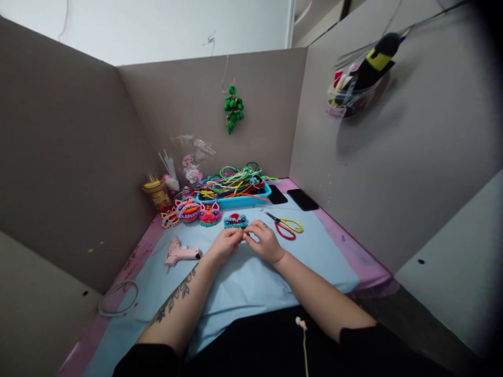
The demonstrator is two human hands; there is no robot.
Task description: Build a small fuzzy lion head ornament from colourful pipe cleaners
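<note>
My left hand (229,244) and my right hand (267,242) meet over the middle of the table, fingertips pinched. Between them is a small yellow piece (244,235); its kind is too small to make out. Just beyond my fingers lies a teal fuzzy animal head (234,220) with a red patch, made of pipe cleaners. Scissors (288,226) with one red and one yellow handle rest to the right of my right hand, blades apart. A pink glue gun (181,253) lies on its side, left of my left hand.
A blue tray (231,202) of colourful pipe cleaners stands at the back. Left of it are several finished fuzzy heads (209,213) and a cup (157,193). Two dark phones (302,199) lie at the right. Partitions surround the table; a green ornament (233,109) hangs behind.
</note>
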